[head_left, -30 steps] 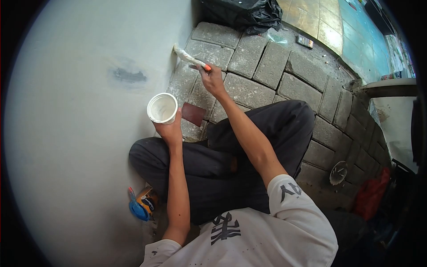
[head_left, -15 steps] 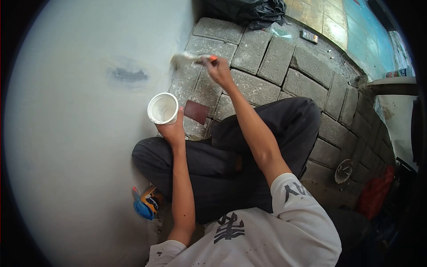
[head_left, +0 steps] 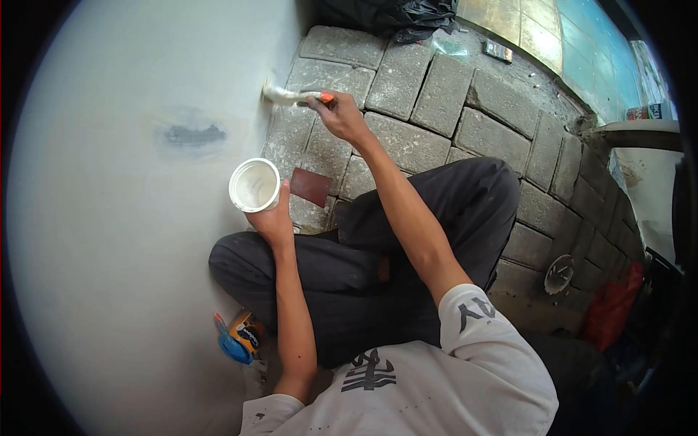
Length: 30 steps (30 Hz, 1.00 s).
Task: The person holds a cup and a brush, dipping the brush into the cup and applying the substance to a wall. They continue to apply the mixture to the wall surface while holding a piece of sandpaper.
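My left hand (head_left: 270,224) is wrapped round a white plastic cup (head_left: 254,186), its open mouth turned up toward me, with whitish residue inside. In my right hand (head_left: 339,116) is a paintbrush (head_left: 294,97) with an orange-tipped handle; its pale bristles touch or nearly touch the lower part of the white wall (head_left: 109,240). A grey smeared patch (head_left: 193,135) shows on that wall, to the left of the brush. Beside the cup, a dark red sheet of sandpaper (head_left: 311,187) lies on the paving blocks (head_left: 407,142).
A black plastic bag (head_left: 396,16) lies by the wall at the top. Near my left knee are an orange box (head_left: 249,330) and a blue item (head_left: 233,349). A round dish (head_left: 559,275) and a red bag (head_left: 613,309) are at the right. A small pack (head_left: 498,50) lies near the tiles.
The brush in my right hand has moved left, up to the wall. My left hand still holds the cup. The whole view has shifted slightly.
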Motion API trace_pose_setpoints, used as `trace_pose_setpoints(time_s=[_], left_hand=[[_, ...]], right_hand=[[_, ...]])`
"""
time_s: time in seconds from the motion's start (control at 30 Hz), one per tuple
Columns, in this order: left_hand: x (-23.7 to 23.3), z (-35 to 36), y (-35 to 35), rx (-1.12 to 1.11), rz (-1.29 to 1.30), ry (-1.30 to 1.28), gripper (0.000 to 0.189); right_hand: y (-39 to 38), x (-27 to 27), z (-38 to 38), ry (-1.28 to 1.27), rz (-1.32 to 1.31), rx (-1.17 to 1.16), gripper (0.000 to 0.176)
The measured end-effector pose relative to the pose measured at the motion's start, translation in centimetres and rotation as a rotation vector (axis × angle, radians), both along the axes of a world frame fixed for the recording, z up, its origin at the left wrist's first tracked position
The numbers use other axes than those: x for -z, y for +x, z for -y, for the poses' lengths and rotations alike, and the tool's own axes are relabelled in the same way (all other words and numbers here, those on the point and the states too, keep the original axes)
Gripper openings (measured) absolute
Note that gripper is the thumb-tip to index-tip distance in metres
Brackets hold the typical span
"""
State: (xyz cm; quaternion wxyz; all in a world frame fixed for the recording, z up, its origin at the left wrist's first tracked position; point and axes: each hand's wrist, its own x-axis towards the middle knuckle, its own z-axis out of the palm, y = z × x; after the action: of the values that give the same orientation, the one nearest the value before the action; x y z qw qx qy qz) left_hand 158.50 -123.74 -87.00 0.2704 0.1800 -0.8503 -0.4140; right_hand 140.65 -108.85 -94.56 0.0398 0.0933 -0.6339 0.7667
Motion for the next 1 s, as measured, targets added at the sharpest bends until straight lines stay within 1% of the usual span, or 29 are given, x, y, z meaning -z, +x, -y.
trace_pose_setpoints(time_s=[0.07, 0.13, 0.2, 0.23, 0.27, 0.33, 0.4, 0.47, 0.5, 0.6, 0.7, 0.73, 0.93, 0.97, 1.0], left_hand=[[0.1, 0.1, 0.1, 0.022, 0.006, -0.016, 0.057], [0.2, 0.1, 0.1, 0.032, -0.011, -0.011, 0.057], [0.3, 0.3, 0.2, 0.03, -0.028, -0.012, 0.057], [0.3, 0.2, 0.2, 0.017, -0.031, -0.031, 0.056], [0.3, 0.2, 0.3, 0.007, -0.035, -0.05, 0.056], [0.2, 0.0, 0.3, -0.008, -0.034, -0.061, 0.056], [0.2, 0.1, 0.2, -0.021, -0.039, -0.062, 0.057], [0.4, 0.3, 0.2, 0.0, -0.012, -0.035, 0.059], [0.4, 0.3, 0.2, 0.002, -0.01, -0.036, 0.059], [0.2, 0.1, 0.1, 0.002, -0.036, -0.076, 0.054], [-0.2, -0.2, 0.2, 0.03, -0.028, -0.044, 0.052], [0.0, -0.1, 0.2, 0.029, -0.037, -0.052, 0.052], [0.0, -0.1, 0.2, 0.029, -0.048, -0.057, 0.051], [0.0, -0.1, 0.1, 0.026, -0.044, -0.063, 0.051], [0.0, 0.0, 0.1, 0.028, -0.047, -0.066, 0.051]], right_hand=[[0.3, -1.8, -1.9, 0.164, 0.108, -0.121, 0.025], [-0.4, -1.1, -2.6, 0.127, 0.099, -0.072, 0.027], [-2.1, 0.3, -2.6, -0.013, 0.033, 0.083, 0.028], [-3.0, 0.7, -2.6, 0.061, 0.077, 0.102, 0.028], [-3.7, 1.2, -2.6, 0.053, 0.079, 0.101, 0.028], [-4.8, 1.8, -2.5, 0.022, 0.04, 0.213, 0.028], [-5.2, 2.0, -1.9, -0.002, -0.003, 0.228, 0.028], [-5.5, 2.0, -1.2, -0.045, -0.052, 0.366, 0.027], [-5.4, 1.8, -1.3, -0.047, -0.049, 0.368, 0.027], [-5.2, 1.1, -1.6, -0.028, 0.013, 0.333, 0.027], [-4.3, 0.6, -1.1, 0.055, 0.026, 0.163, 0.027], [-4.3, 0.6, -1.4, 0.055, 0.024, 0.166, 0.027], [-4.5, -0.6, -5.4, -0.026, 0.081, 0.001, 0.029], [-4.8, -0.9, -5.9, 0.175, 0.148, -0.017, 0.031], [-5.2, -0.6, -5.7, 0.173, 0.146, -0.015, 0.031]])
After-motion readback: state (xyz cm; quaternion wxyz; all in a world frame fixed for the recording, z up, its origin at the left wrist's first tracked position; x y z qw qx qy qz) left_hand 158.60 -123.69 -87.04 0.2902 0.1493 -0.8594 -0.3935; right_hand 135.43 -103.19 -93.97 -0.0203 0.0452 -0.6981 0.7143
